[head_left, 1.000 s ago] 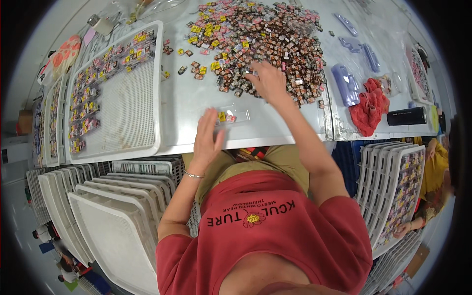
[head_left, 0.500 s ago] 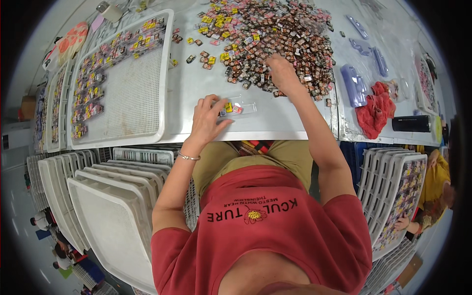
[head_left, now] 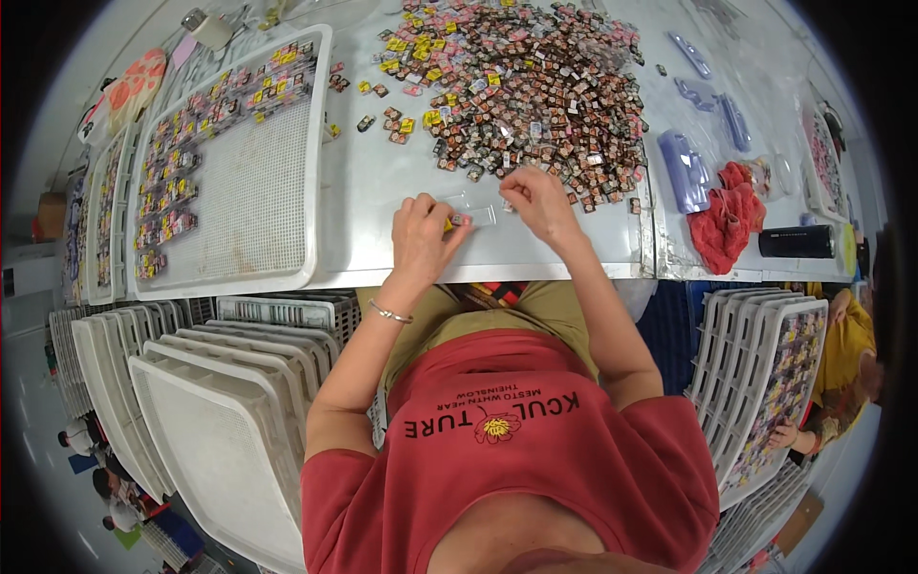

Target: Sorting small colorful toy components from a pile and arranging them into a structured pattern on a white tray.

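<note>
My left hand [head_left: 421, 239] is closed on the left end of a narrow clear plastic tray [head_left: 481, 216] near the table's front edge. Its thumb and fingers lie over a few small yellow and pink printed pieces in the tray, partly hiding them. Just right of the tray, my right hand [head_left: 541, 205] pinches with thumb and fingertips. A small pale piece partly shows there, mostly covered by the fingers. Beyond both hands spreads a large pile of small square printed pieces [head_left: 535, 96], mostly dark brown, with yellow and pink ones among them.
At left, a white mesh tray [head_left: 258, 182] bears rows of filled clear packs. Several loose pieces [head_left: 394, 124] lie between it and the pile. A red cloth [head_left: 724, 225], blue-tinted plastic pieces [head_left: 684, 172] and a black cylinder [head_left: 797, 241] are at right. Stacked white trays [head_left: 220, 421] stand below.
My right hand has come from the pile toward me, stopping beside the clear tray with fingers pinched. My left hand has shifted right and its fingers have closed over the pieces in the tray.
</note>
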